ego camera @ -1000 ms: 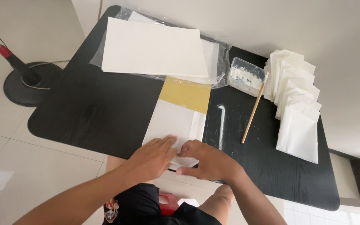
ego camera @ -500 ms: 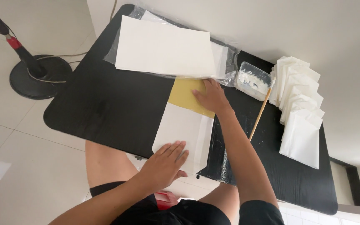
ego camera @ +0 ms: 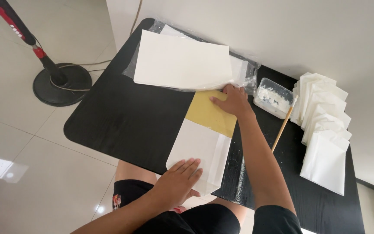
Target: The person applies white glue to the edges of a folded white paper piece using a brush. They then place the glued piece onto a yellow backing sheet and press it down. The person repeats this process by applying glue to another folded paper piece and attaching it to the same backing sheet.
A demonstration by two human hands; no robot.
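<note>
We see a long white paper bag (ego camera: 202,154) lying flat on the black wooden surface (ego camera: 122,121), its near end at the surface's front edge and a yellow paper sheet (ego camera: 208,115) showing at its far end. Our left hand (ego camera: 179,180) rests flat on the bag's near end, fingers spread and palm down. Our right hand (ego camera: 234,100) reaches across to the far end of the yellow sheet, fingers laid open on it, pinching nothing.

Just beyond the right hand lies a stack of large white paper sheets (ego camera: 182,63), partly inside a clear plastic wrapper (ego camera: 249,73). To the right of that hand stands a small clear plastic tub with white paste (ego camera: 273,97), and a thin wooden stick (ego camera: 282,129) leans from its rim down onto the surface. Further right, a fanned row of finished white paper bags (ego camera: 325,130) overlaps along the surface's edge. On the tiled floor to the left stands a black round stand base (ego camera: 61,84).
</note>
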